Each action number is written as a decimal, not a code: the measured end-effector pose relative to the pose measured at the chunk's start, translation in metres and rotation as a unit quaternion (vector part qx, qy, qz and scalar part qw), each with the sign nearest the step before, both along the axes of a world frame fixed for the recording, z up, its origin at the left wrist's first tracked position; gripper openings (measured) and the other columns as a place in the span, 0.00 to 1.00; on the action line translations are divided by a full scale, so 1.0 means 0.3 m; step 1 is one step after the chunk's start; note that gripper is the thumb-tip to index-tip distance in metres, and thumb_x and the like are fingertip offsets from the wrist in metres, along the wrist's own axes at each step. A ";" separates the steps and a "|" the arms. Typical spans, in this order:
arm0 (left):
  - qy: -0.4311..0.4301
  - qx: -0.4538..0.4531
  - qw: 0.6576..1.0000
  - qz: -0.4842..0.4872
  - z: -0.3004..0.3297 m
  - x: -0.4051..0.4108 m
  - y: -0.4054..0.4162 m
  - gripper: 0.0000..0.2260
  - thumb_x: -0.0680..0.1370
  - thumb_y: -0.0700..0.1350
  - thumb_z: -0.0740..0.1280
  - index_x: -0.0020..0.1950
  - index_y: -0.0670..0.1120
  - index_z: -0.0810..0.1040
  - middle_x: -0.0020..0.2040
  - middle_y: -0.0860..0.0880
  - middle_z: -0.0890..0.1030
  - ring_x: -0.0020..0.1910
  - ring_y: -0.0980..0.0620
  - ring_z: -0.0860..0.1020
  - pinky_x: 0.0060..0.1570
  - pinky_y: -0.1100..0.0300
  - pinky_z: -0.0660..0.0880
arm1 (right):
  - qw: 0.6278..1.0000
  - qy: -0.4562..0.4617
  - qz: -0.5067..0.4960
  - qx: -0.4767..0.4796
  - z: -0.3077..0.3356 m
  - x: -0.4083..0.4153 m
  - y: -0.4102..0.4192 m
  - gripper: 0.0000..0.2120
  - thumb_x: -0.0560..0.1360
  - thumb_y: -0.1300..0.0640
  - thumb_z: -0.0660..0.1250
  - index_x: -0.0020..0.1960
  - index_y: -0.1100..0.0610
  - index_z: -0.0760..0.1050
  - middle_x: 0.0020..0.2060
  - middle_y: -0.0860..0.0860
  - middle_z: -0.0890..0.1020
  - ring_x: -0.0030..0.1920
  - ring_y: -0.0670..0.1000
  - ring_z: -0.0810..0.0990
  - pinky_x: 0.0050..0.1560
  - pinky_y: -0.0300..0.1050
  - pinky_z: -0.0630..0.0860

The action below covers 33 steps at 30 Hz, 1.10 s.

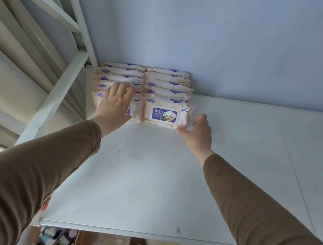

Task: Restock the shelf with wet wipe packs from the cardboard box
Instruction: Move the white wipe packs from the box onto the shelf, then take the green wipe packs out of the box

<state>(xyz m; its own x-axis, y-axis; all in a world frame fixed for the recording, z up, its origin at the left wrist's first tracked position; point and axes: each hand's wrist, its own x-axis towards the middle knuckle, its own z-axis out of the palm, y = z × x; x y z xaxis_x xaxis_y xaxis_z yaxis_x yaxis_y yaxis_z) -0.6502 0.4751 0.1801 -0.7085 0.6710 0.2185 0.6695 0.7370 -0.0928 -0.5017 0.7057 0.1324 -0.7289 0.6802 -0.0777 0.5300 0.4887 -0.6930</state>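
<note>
Brown sleeves point(24, 173) reach out; both hands' straight fingers point(118, 91) press wipe packs point(165, 113) on shelf point(147, 174).

Your sleeves point(25, 165): long, brown, plain knit, ending at the wrists
Your hands: left hand point(114, 103) and right hand point(199, 133) bare, no gloves
</note>
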 end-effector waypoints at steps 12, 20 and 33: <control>-0.155 0.029 0.970 -0.187 -0.097 0.691 0.559 0.25 0.76 0.53 0.68 0.71 0.46 0.69 0.65 0.47 0.73 0.64 0.44 0.69 0.63 0.51 0.70 | 0.985 -0.044 0.050 0.157 0.062 0.800 0.312 0.18 0.75 0.52 0.68 0.63 0.54 0.72 0.59 0.52 0.77 0.60 0.56 0.74 0.59 0.52 0.70; -0.204 0.057 0.937 -0.277 -0.137 1.430 0.917 0.22 0.78 0.53 0.67 0.69 0.47 0.71 0.64 0.48 0.74 0.63 0.45 0.70 0.60 0.50 0.72 | 0.982 -0.065 0.012 0.177 0.057 1.565 0.555 0.19 0.76 0.52 0.66 0.66 0.54 0.73 0.61 0.52 0.77 0.61 0.57 0.73 0.60 0.55 0.70; -0.266 0.017 0.887 -0.376 -0.355 2.142 1.473 0.22 0.77 0.52 0.67 0.69 0.49 0.71 0.63 0.50 0.74 0.64 0.46 0.69 0.60 0.50 0.72 | 0.980 -0.160 -0.055 0.105 -0.183 2.366 1.065 0.15 0.77 0.52 0.66 0.63 0.52 0.74 0.57 0.51 0.78 0.59 0.55 0.74 0.57 0.54 0.74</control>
